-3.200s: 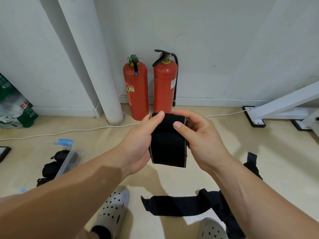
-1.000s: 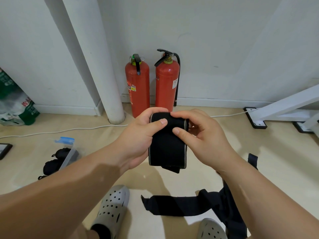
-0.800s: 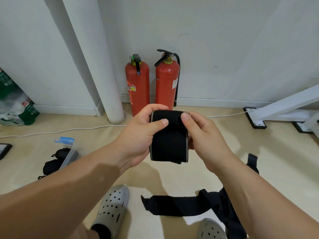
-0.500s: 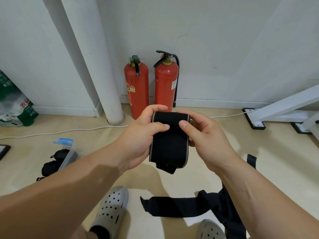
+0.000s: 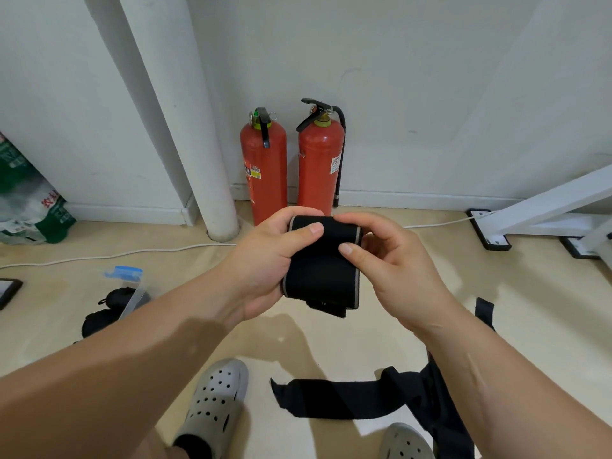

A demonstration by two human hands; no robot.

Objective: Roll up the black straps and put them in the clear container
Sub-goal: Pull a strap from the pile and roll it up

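I hold a rolled black strap [image 5: 319,266] with grey edges in front of me, above the floor. My left hand [image 5: 268,263] grips its left side, thumb across the top. My right hand [image 5: 394,270] pinches its right side, thumb pressed on the front; a short loose end hangs below the roll. More black straps [image 5: 351,397] lie unrolled on the floor by my feet. The clear container [image 5: 130,294] with a blue clip stands on the floor at the left, with rolled black straps [image 5: 116,298] inside it.
Two red fire extinguishers [image 5: 265,167] stand against the wall behind a white pipe [image 5: 185,127]. A white cable [image 5: 116,253] runs along the floor. A white frame with black feet [image 5: 496,238] is at the right, a green bag [image 5: 29,207] at the left. My grey clogs [image 5: 215,405] are below.
The hanging tail of the strap has grown shorter as my hands turned the roll; only a small end hangs below. My hands stayed at the same place.
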